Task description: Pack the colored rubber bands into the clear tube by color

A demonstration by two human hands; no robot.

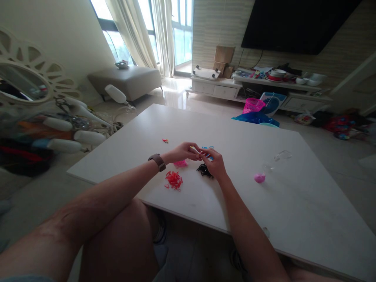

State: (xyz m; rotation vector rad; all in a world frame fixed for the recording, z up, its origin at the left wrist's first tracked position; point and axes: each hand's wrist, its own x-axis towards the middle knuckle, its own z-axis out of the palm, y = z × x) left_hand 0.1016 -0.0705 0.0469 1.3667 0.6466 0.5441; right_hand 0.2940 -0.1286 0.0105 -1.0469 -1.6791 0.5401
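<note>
Left hand (189, 151) and right hand (215, 161) meet above bench (293, 211); can't tell fingers' grip. Red pieces (174, 180) near edge; hands partly block pink pieces (181, 164), black pieces (203, 170). Purple lump (259, 178) off right.

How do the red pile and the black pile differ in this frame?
Colour: the red pile is bright red; the black pile is dark.
Place: the red pile lies further left and nearer the table's near edge than the black pile.
Hands: the black pile sits close by the right hand, while the red pile lies clear of it.
Both are heaps of small loose pieces on the white table.
</note>
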